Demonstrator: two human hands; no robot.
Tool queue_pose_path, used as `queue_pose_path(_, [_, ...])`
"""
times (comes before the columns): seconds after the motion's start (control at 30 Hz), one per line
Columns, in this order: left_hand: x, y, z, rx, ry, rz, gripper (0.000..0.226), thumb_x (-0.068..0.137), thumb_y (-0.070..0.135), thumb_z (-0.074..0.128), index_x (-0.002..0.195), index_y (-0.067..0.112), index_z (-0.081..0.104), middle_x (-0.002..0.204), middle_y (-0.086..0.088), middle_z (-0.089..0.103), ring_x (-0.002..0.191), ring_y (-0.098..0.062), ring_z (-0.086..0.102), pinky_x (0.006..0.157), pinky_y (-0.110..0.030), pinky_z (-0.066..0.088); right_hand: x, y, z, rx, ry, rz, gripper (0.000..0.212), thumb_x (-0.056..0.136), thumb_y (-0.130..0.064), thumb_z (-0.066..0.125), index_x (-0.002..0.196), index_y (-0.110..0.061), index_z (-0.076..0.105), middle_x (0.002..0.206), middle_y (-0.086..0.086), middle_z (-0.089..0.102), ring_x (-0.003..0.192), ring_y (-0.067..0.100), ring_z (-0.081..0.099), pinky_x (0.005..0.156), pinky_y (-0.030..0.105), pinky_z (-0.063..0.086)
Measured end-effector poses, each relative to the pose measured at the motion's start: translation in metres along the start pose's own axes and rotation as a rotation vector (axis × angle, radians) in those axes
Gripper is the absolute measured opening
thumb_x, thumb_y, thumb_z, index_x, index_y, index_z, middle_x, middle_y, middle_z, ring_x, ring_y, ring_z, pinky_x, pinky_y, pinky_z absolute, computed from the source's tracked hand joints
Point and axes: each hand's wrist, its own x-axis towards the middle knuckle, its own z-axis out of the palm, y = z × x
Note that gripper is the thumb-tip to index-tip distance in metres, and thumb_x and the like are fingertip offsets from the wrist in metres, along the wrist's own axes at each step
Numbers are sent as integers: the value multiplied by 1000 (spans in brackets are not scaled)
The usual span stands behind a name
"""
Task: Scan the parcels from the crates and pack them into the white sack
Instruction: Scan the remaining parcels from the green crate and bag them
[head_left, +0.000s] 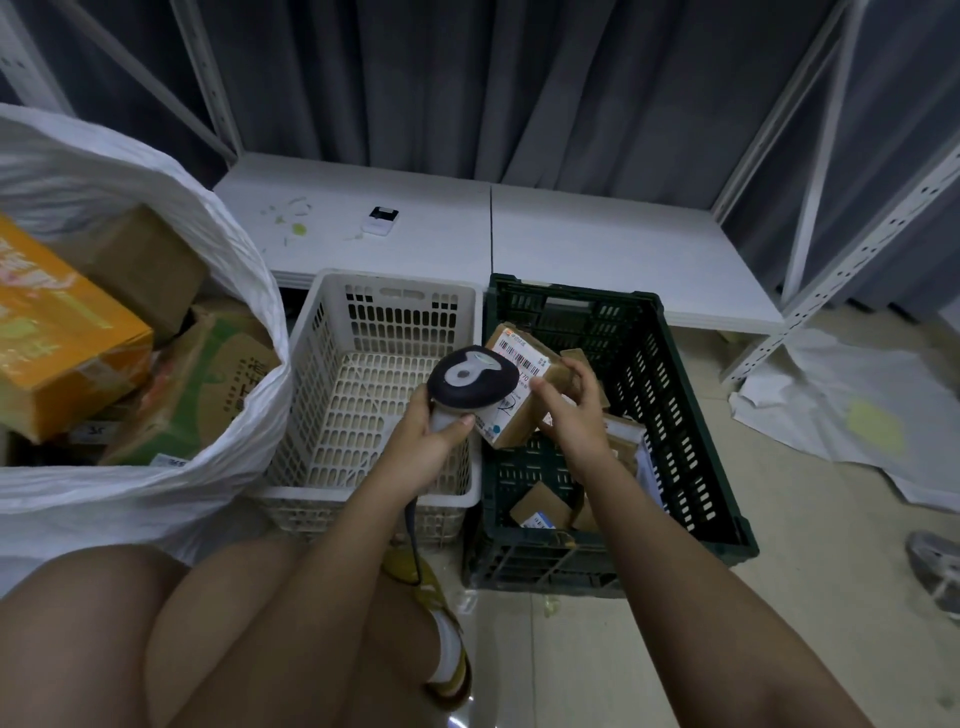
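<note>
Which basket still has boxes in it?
The dark green crate on the right, under the right hand, still holds cardboard boxes. The white basket beside it shows only its bare bottom.

A small white-and-black box-shaped device (379, 220) is sitting on the low white table (597, 249); crumpled white paper (841, 410) is lying on the tiled floor (779, 597).

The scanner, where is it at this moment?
In the head view the scanner is near the centre, gripped by the left hand above the white crate, its head right beside the labelled parcel in the right hand.
</note>
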Motion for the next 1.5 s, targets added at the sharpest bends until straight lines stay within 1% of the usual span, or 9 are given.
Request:
queue_pose_path(0.13, [-6, 32, -17, -16, 133, 144, 51, 87, 16, 67, 129, 27, 41, 115, 20, 53, 108, -2, 54, 86, -15, 42, -10, -38, 19, 67, -50, -101, 44, 86, -27, 72, 120, -41, 47, 124, -3, 55, 98, 9, 65, 77, 33, 60])
queue_pose_path(0.37, [-49, 115, -94, 15, 400, 408, 41, 85, 18, 70, 111, 42, 47, 113, 24, 54, 106, 6, 51, 89, -14, 39, -59, -126, 101, 131, -266, -295, 48, 88, -25, 70, 127, -37, 45, 121, -5, 55, 103, 16, 64, 72, 29, 59])
queue_pose_path(0.57, [-114, 160, -180, 70, 640, 529, 48, 86, 12, 68, 125, 25, 44, 122, 6, 55, 114, -7, 51, 87, -8, 40, -115, -164, 202, 147, -457, -358, 43, 87, -28, 71, 121, -39, 48, 115, -15, 54, 95, 6, 65, 73, 26, 58])
queue_pose_path(0.77, [-186, 161, -272, 93, 896, 448, 51, 89, 21, 65, 134, 20, 42, 129, -1, 56, 118, -21, 54, 101, -37, 42, -165, -169, 304, 190, -639, -333, 45, 86, -20, 73, 123, -31, 49, 119, -5, 60, 111, 19, 62, 91, 47, 56])
queue_pose_path(1.1, [-227, 116, -386, -27, 1306, 206, 53, 85, 20, 69, 131, 16, 42, 120, 0, 56, 107, -18, 55, 91, -35, 45, -182, -125, 444, -241, -964, -545, 57, 80, -30, 79, 128, -27, 49, 129, -3, 53, 121, 15, 50, 103, 46, 46])
queue_pose_path(1.2, [-214, 101, -404, -17, 1326, 174, 57, 82, 25, 72, 130, 19, 42, 115, 5, 53, 103, -15, 52, 83, -30, 40, -153, -127, 467, -269, -889, -617, 55, 78, -25, 81, 124, -27, 51, 127, 3, 55, 115, 19, 55, 97, 47, 49])
queue_pose_path(1.27, [-203, 95, -414, -25, 1324, 160, 58, 82, 25, 73, 130, 18, 42, 115, 4, 55, 102, -15, 54, 82, -30, 41, -134, -130, 481, -271, -819, -614, 55, 79, -26, 80, 124, -34, 49, 130, 5, 52, 115, 16, 55, 95, 40, 52])
queue_pose_path(1.37, [-186, 90, -422, -20, 1309, 142, 50, 82, 21, 72, 123, 20, 43, 105, 8, 57, 100, -17, 56, 80, -29, 41, -118, -129, 495, -335, -771, -668, 59, 79, -31, 80, 121, -50, 43, 129, -5, 41, 103, -16, 47, 77, 2, 43])
queue_pose_path(1.5, [-170, 86, -426, 6, 1267, 126, 53, 82, 20, 71, 128, 18, 44, 120, 0, 59, 110, -20, 57, 93, -38, 47, -115, -125, 512, -293, -749, -677, 61, 80, -33, 79, 126, -48, 42, 134, -7, 40, 106, -4, 47, 79, 4, 37])
